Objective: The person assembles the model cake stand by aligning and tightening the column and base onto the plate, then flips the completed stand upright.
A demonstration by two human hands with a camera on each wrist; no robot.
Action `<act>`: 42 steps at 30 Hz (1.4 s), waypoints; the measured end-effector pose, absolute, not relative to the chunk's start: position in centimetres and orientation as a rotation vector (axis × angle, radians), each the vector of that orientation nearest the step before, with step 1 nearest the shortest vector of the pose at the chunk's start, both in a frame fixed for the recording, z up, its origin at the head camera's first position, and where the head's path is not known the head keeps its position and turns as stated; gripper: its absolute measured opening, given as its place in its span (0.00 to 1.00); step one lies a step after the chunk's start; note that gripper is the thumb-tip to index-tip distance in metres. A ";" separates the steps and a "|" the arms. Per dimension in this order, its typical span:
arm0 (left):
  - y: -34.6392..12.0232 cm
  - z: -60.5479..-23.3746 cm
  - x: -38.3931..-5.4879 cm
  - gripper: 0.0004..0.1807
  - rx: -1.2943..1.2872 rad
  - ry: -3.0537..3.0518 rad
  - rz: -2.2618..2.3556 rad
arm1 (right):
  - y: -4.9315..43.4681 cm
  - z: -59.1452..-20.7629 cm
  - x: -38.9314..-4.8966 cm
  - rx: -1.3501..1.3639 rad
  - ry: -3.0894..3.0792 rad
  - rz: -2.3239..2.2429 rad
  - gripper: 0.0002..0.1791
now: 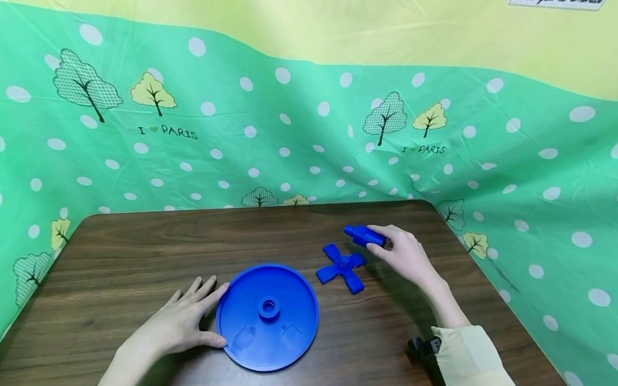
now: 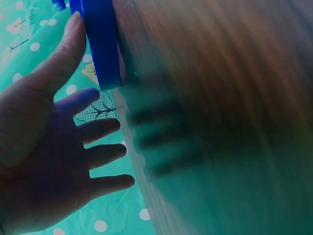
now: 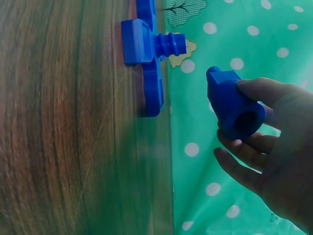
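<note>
A round blue plastic disc [image 1: 298, 335] with a raised rim and a hollow centre socket lies on the table. My left hand [image 1: 183, 321] spreads its straight fingers at the disc's left side, thumb and forefinger touching the rim. In the left wrist view the thumb presses the edge of the disc [image 2: 101, 46]. My right hand [image 1: 404, 254] pinches a blue bottle-shaped plastic piece [image 1: 363, 235] above the table, its narrow tip pointing left. That piece's wide hollow end [image 3: 244, 120] faces the right wrist camera. Just below it, a four-armed blue cross piece [image 1: 353, 282] lies with its threaded stem [image 3: 171, 45] up.
The dark wood-grain table [image 1: 188, 242] has its back edge against a green and yellow printed cloth [image 1: 266, 132]. A black strap [image 1: 421, 347] sits at the right sleeve [image 1: 470, 358].
</note>
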State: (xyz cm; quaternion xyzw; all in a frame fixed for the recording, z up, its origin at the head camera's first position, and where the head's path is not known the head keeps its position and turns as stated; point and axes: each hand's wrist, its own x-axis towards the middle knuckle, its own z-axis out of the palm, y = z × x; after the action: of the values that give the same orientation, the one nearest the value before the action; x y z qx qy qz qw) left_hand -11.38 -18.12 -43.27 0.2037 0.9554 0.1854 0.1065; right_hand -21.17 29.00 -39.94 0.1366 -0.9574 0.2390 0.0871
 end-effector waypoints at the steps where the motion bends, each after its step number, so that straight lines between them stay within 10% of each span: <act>1: -18.1 -43.3 -11.4 0.60 0.595 2.814 0.549 | 29.0 -39.9 -21.0 0.400 -2.847 0.717 0.26; 42: -16.5 -43.4 -10.2 0.63 0.422 2.678 0.725 | 26.5 -39.4 -17.5 0.348 -2.763 0.932 0.23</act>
State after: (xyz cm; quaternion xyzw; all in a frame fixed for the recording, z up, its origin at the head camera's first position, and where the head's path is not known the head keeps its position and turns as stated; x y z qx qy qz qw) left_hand -10.16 -16.48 -43.43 0.1481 0.9409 0.2548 0.1671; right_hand -17.51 26.51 -39.38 0.1180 -0.9359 0.3157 0.1024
